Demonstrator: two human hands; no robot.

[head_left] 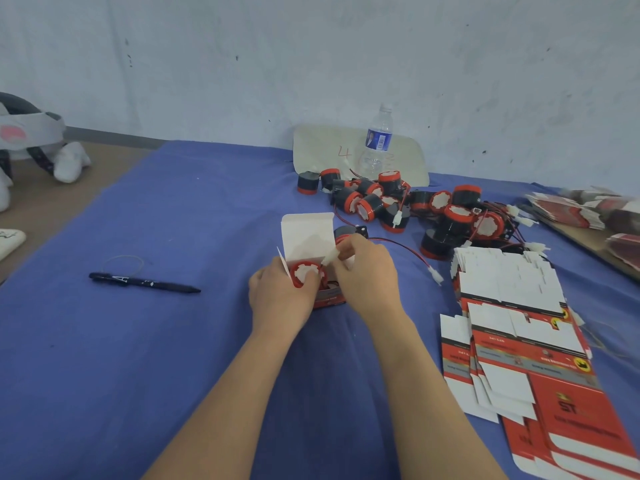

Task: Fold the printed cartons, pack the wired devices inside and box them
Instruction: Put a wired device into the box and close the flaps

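- Near the middle of the blue-covered tabletop (173, 209) a folded carton (330, 299) stands on its base. Its mouth opens upward and its white lid flap rises on the far side.
- One wired device (306, 273) sits in the mouth on a vertical axis, with its red cap and white centre facing up.
- The left hand (277, 296) grips the carton's left side with curled fingers, the thumb lying against the device's cap.
- The right hand (367, 271) pinches a white connector (328, 260) between thumb and fingertips just above the mouth.
- Just behind the carton lies a second device (346, 231); its red-and-black lead (405, 249) runs right to a white plug (435, 274).
- Farther back and to the right is a loose pile of devices (398, 202) with tangled leads.
- Toward the right edge a spread stack of flat cartons (512, 327) lies printed red and white; another stack (585, 211) sits near the far right corner.
- At the far edge a water bottle (377, 143) stands before a pale board (329, 147) leaning on the wall.
- Well to the left, a black pen (143, 282) lies lengthwise across the cloth, beside a thin loop (123, 263).
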